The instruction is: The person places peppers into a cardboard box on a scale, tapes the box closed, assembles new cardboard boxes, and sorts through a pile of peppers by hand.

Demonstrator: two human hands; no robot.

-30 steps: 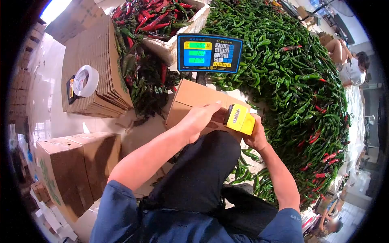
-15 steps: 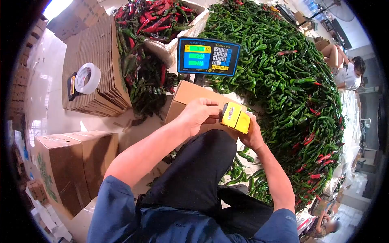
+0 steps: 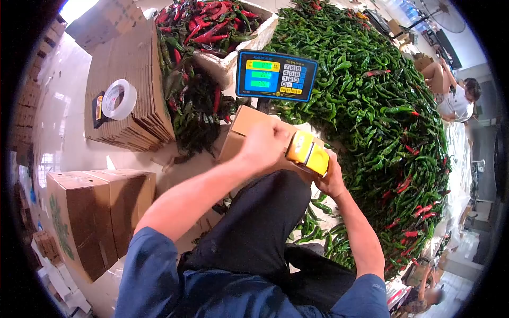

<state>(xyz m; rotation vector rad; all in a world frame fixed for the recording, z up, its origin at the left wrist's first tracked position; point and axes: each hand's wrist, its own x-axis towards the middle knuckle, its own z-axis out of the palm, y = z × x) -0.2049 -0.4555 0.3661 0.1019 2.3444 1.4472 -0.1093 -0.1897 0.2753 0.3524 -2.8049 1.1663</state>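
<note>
My right hand (image 3: 332, 177) is closed around a small, blocky yellow device (image 3: 309, 152) with dark edges, whose exact kind I cannot make out. A dark line crosses its top. Just left of the device, my left hand (image 3: 265, 140) is smeared by motion, so its fingers do not show clearly. Behind my hands stands a brown cardboard box (image 3: 249, 122). A scale display (image 3: 277, 76) with lit green readouts and a keypad rises beyond the box.
A large heap of green peppers (image 3: 366, 122) spreads to the right. Red peppers fill a white foam box (image 3: 257, 45). A roll of tape (image 3: 119, 99) rests on stacked flat cardboard (image 3: 140, 79) at left, above closed boxes (image 3: 87, 222). Another person (image 3: 456, 100) sits at far right.
My left hand has lifted slightly away from the yellow device and is now blurred. The device has tilted a little in my right hand. The view has shifted slightly.
</note>
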